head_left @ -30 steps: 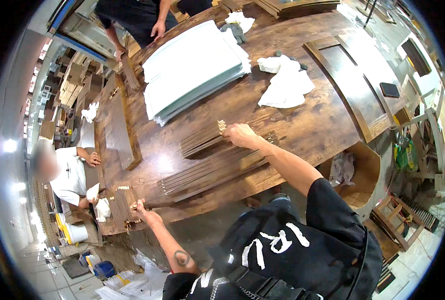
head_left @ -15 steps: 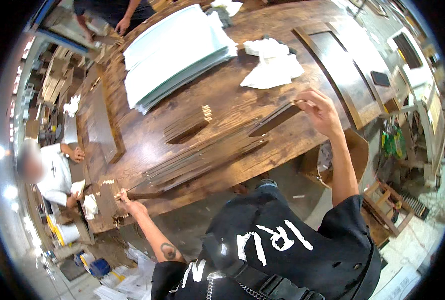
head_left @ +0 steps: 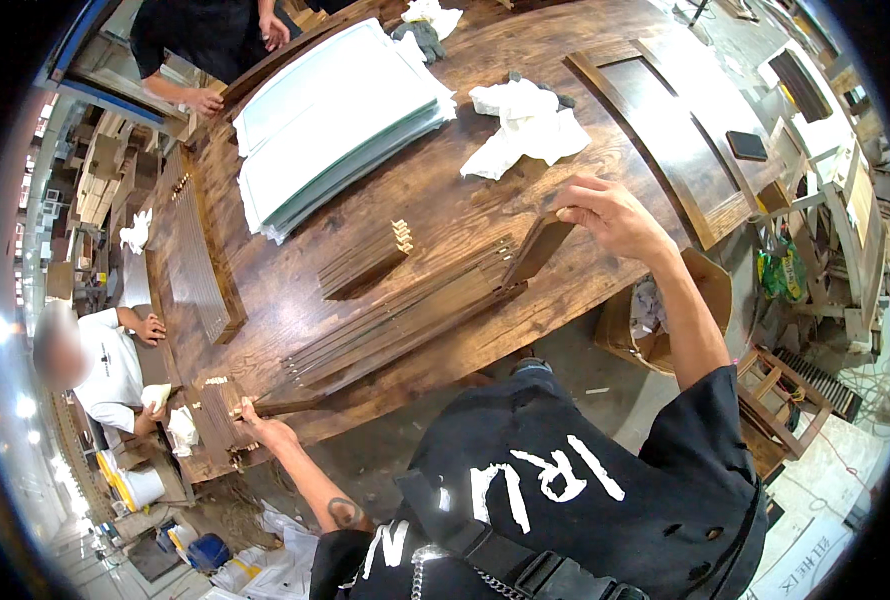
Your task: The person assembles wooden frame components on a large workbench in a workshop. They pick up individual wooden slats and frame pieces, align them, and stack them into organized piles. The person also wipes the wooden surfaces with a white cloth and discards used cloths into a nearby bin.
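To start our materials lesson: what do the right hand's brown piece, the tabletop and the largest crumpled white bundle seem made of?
Brown piece, in the right hand: probably wood, dark finish, from its board shape and colour. Tabletop: wood or laminate, glossy, from its grain pattern and reflections. White bundle: likely cloth, matte, from its soft folds, though possibly paper.

Lettering (head_left: 597,468) marks black shirt (head_left: 655,500) and white panel (head_left: 800,575).
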Motion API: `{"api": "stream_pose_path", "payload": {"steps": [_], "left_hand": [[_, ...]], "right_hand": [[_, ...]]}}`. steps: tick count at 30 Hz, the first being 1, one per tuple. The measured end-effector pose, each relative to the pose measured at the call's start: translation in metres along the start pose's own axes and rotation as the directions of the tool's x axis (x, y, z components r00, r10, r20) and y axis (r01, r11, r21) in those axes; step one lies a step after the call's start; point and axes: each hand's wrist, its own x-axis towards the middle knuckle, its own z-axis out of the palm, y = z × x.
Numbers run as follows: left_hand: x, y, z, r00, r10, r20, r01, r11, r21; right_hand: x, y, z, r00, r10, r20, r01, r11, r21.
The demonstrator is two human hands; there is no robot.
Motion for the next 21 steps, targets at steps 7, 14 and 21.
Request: {"api": "stream_pose_path", "payload": {"steps": [7, 14, 21], "left_hand": [[-0.001, -0.002, -0.004, 0.997, 0.075, 0.036, -0.076, 0.997, 0.028], [-0.013, 0.008, 0.005, 0.995, 0.096, 0.014, -0.096, 0.995, 0.037], [-0.021, 0.015, 0.007, 0.996, 0.08, 0.042, -0.08, 0.997, 0.001]], "right_hand": [[0.014, -0.01, 0.007, 0.998, -0.018, 0.053, 0.019, 1.0, -0.016], [0.016, -0.029, 0.016, 0.986, -0.079, 0.149, 0.097, 0.988, -0.116], [0.015, -0.065, 0.035, 0.985, -0.122, 0.125, 0.14, 0.98, -0.144]]}}
